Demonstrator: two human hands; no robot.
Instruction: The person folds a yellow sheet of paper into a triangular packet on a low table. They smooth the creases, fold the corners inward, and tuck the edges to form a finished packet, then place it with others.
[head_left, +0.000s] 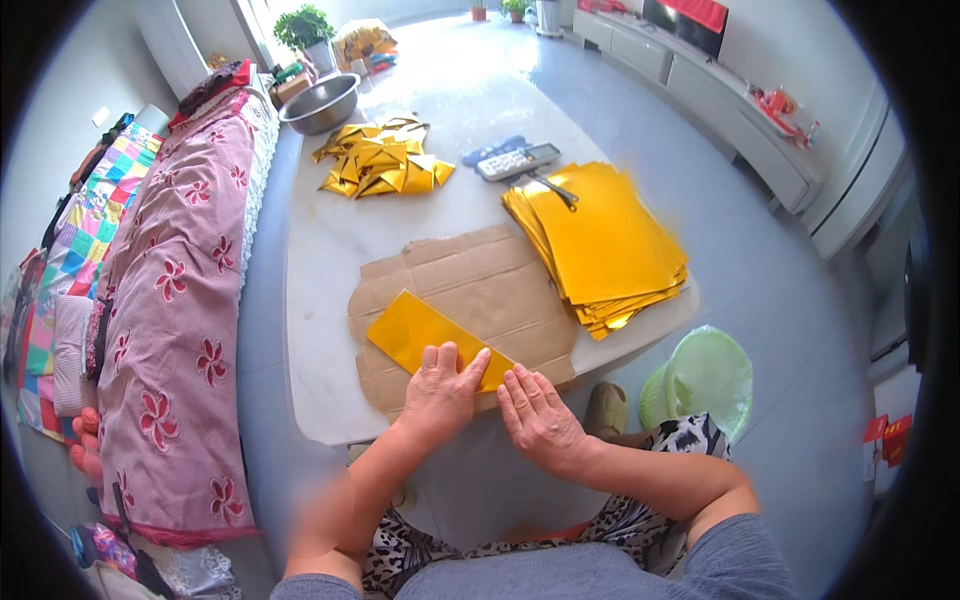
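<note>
A folded strip of gold foil paper (421, 328) lies slantwise on a flattened piece of brown cardboard (480, 277). My left hand (444, 386) presses on the strip's near part, fingers spread over it. At its right end, the fingertips of my right hand (541, 416) touch the edge near the corner, fingers side by side and extended. Neither hand is closed around the paper. To the right rises a stack of flat gold foil sheets (611, 232), with a small dark metal tool (556, 191) on top. Farther back sits a pile of folded gold pieces (382, 161).
All this is on a pale table (322, 315) with rounded corners. A remote control (519, 161) and a metal basin (321, 103) stand toward the back. A green lined waste bin (697, 379) is by the near right corner. Left is a sofa under a pink flowered cover (176, 300).
</note>
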